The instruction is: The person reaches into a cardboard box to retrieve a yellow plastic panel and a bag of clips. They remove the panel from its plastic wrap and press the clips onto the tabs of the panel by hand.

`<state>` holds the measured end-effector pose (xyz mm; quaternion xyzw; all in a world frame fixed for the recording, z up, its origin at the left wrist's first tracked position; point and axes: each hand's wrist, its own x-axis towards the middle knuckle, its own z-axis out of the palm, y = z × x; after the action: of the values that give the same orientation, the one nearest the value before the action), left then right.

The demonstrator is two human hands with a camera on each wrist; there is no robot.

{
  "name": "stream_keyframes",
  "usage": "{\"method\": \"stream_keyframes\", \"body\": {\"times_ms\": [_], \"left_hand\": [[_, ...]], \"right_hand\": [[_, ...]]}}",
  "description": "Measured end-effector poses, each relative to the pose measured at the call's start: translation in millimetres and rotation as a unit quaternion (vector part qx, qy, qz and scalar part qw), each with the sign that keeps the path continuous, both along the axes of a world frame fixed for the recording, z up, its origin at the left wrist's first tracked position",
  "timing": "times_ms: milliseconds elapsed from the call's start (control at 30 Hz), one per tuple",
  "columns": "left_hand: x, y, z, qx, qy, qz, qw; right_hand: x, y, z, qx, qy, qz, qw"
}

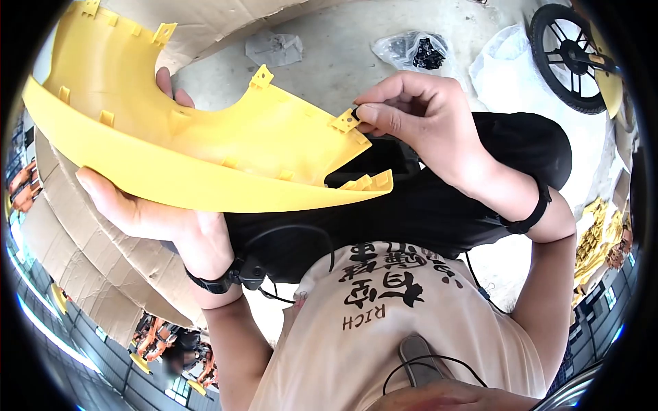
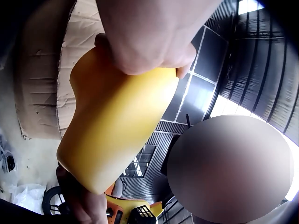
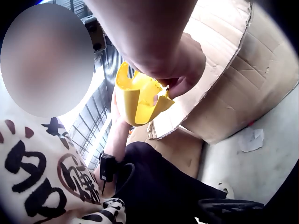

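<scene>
A large curved yellow plastic panel (image 1: pixel 205 181) is held over the lap, its hollow side with several tabs facing up. My left hand (image 1: pixel 154 218) grips its left part, thumb along the near side and fingertips showing past the far edge. At the panel's right end, my right hand (image 1: pixel 432 127) pinches a small black clip-like piece (image 1: pixel 355 114) between thumb and index finger, right at a tab with holes (image 1: pixel 345 121). The fingers hide most of that piece. In the left wrist view, the panel's smooth outer side (image 2: pixel 117 121) shows; the right wrist view shows its open end (image 3: pixel 140 105).
A clear bag of black small parts (image 1: pixel 428 53) lies on the floor ahead, near a crumpled plastic sheet (image 1: pixel 504 61). A black spoked wheel (image 1: pixel 572 58) stands at the far right. Cardboard (image 1: pixel 75 240) lies at the left, and yellow parts (image 1: pixel 596 233) are heaped at the right.
</scene>
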<state>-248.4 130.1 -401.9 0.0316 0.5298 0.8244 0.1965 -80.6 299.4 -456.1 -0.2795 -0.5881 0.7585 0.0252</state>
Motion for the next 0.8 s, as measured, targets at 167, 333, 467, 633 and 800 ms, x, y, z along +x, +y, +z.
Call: {"method": "stream_keyframes", "body": {"times_ms": [167, 333, 467, 633, 800], "left_hand": [[0, 3, 0, -0.025, 0.033, 0.006, 0.999], [-5, 0, 1, 0.017, 0.035, -0.007, 0.999], [-2, 7, 6, 0.036, 0.06, 0.016, 0.997], [10, -35, -7, 0.069, 0.095, -0.132, 0.984], [38, -85, -8, -0.528, 0.355, -0.125, 0.761]], "right_hand": [[4, -6, -4, 0.035, 0.024, 0.012, 0.999], [2, 4, -11, -0.154, 0.025, 0.004, 0.988], [2, 1, -7, -0.293, 0.044, 0.021, 0.955], [0, 0, 0, -0.399, 0.067, 0.062, 0.912], [1, 0, 1, -0.375, 0.074, 0.047, 0.923]]}}
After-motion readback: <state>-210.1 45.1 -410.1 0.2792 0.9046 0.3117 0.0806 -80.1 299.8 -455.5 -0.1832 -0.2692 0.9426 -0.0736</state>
